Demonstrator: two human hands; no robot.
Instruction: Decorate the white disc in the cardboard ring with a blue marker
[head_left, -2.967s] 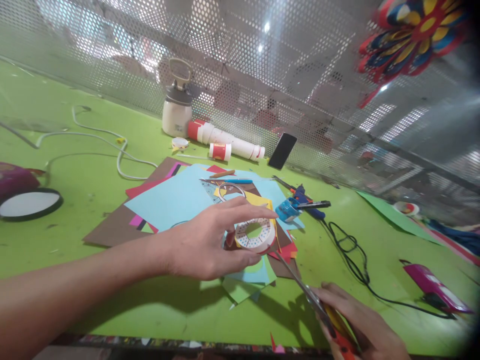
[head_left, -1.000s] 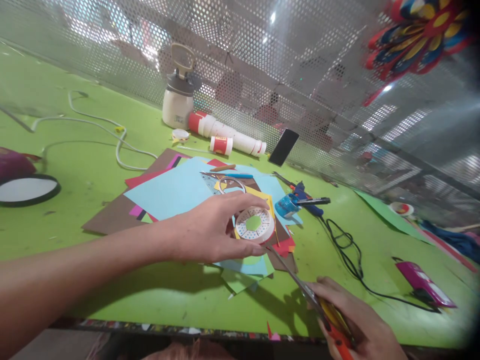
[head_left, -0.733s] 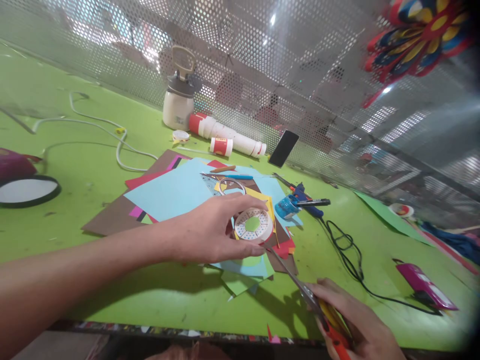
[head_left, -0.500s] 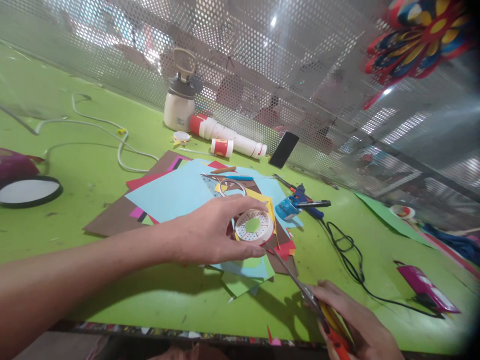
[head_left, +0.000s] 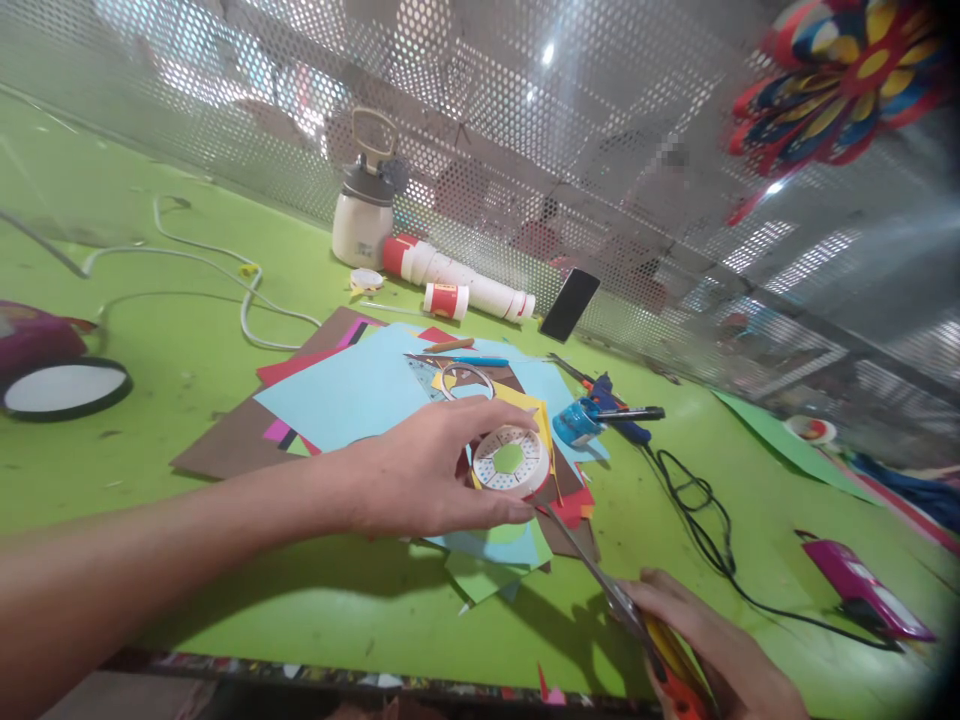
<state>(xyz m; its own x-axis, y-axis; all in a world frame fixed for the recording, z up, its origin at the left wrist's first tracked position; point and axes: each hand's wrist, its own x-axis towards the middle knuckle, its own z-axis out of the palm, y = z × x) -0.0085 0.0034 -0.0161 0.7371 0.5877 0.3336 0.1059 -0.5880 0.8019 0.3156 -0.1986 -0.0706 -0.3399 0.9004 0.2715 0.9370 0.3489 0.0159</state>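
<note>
My left hand [head_left: 442, 465] is wrapped round a paper cup [head_left: 541, 478], thumb on the near side and fingers over the far side. The cup's round face is turned up and bears a green centre [head_left: 508, 459] ringed by white dotted segments. My right hand [head_left: 712, 640], low at the right, grips scissors [head_left: 621, 600] by orange and yellow handles. Their blades point up and left, and the tips meet the cup's lower right edge near my left thumb. Whether the tips are apart there, I cannot make out. Coloured paper sheets [head_left: 337, 385] lie under the cup.
Beyond the papers are a blue craft knife [head_left: 480, 361], a blue pot [head_left: 576, 423] with a black marker, a glue gun [head_left: 604, 390] and its black cord. A spray bottle [head_left: 363, 220], stacked paper cups [head_left: 472, 280] and a phone [head_left: 570, 305] stand along the mesh screen.
The view has shifted slightly, and the cup's face is tilted a little differently. Both hands keep their holds, with the scissor tips still at the cup's edge.
</note>
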